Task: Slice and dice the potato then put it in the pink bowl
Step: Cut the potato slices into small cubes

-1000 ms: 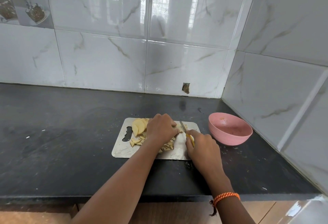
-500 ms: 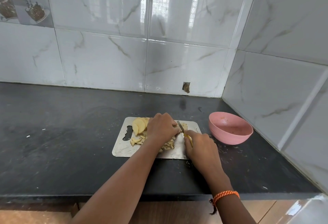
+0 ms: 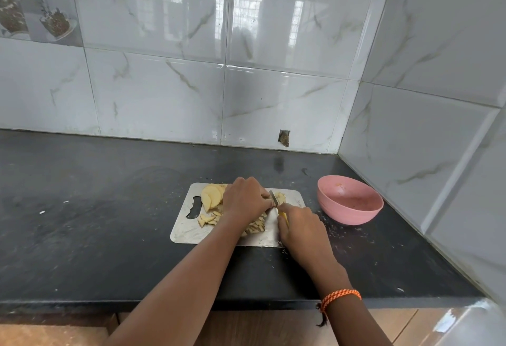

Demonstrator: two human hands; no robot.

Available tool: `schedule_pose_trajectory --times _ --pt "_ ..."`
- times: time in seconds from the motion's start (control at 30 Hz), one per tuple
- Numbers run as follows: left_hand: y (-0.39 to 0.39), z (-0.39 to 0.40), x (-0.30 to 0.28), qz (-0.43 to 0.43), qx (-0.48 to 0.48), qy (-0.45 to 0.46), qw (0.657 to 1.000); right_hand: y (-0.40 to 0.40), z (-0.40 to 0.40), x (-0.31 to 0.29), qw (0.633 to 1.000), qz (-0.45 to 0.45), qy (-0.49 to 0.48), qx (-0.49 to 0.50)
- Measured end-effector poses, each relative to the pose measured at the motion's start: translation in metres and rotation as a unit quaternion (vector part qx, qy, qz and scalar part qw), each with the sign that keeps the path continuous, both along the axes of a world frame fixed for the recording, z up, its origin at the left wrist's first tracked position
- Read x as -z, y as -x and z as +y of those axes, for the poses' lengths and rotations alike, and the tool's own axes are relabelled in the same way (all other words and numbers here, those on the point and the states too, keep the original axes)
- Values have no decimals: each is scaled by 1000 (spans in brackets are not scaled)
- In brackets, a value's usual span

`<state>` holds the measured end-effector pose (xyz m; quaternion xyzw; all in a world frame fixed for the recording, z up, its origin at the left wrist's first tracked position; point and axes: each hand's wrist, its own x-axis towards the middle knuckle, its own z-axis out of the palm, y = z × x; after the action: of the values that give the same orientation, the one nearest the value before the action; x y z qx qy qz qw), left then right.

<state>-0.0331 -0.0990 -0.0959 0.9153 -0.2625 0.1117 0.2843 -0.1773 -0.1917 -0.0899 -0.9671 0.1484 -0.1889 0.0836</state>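
Head view: the left hand [image 3: 245, 199] curls over potato slices [image 3: 212, 197] on the cutting board [image 3: 186, 232], its grip pinning them. The right hand [image 3: 297, 225] grips the knife [image 3: 274, 198]. The pink bowl [image 3: 350, 200] sits at 3 o'clock on the surface. Keep fingertips tucked back and cut evenly.

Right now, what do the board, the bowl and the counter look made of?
Board: seems thin metal, likely steel; grey sheen with scuffs.
Bowl: probably matte plastic or similar; even pink, no gloss.
Counter: looks like dark stone, dull finish, with pale specks on it.
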Motion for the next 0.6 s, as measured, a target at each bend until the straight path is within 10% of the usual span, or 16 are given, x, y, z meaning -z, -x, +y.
schedule_pose_trajectory --times 0.6 --pt "1 -3 1 -22 -16 -25 999 29 8 2 1000 2 11 17"
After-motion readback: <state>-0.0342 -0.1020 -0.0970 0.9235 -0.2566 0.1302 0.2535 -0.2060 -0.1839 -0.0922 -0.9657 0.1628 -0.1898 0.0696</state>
